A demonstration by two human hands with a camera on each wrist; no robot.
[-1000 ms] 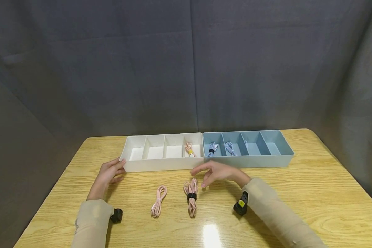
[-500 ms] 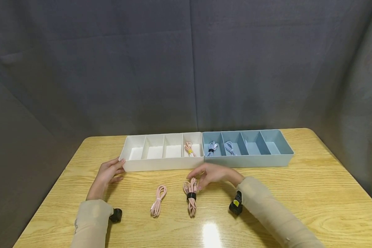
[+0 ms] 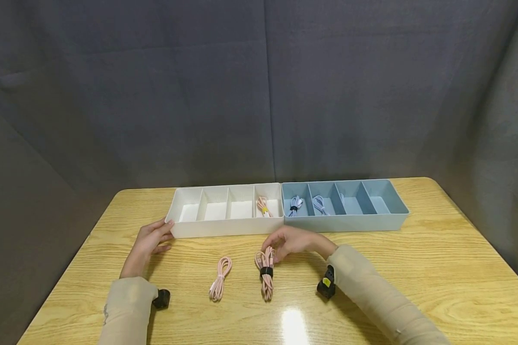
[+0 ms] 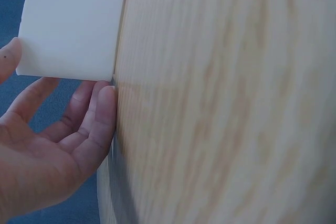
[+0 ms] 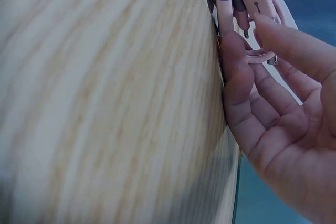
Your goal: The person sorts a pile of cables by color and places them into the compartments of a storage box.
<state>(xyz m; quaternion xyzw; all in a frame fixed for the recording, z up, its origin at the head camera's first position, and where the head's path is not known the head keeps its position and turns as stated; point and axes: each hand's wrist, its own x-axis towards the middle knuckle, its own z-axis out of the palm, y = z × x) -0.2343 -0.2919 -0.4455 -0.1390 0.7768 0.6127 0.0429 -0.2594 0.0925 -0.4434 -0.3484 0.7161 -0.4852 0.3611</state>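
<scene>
Fingers and thumb of the right hand (image 3: pixel 294 240) (image 5: pixel 294 124) curl around the upper end of a pink cable bundle (image 3: pixel 266 282) with a black strap. In the right wrist view the thumb lies against this cable bundle (image 5: pixel 257 3), fingertips close to the tabletop. My left hand (image 3: pixel 148 239) (image 4: pixel 47 156) touches the left front corner of the white divided box (image 3: pixel 229 229) (image 4: pixel 73 24), fingers loosely bent. A second pink cable (image 3: pixel 220 280), coiled, lies between the hands. The white box's rightmost compartment holds a pink cable with a yellow tie (image 3: pixel 264 207).
A blue-grey divided box (image 3: pixel 349 224) stands end to end with the white one, near the table's back edge. Bluish cables lie in its left compartments, one with a black strap (image 3: pixel 295 206). Behind the wooden table (image 3: pixel 449 258) hangs a dark curtain (image 3: pixel 198 105).
The right hand has moved left onto the upper end of the strapped pink bundle, and its fingers have closed in around it. My left hand has stayed at the white box's corner.
</scene>
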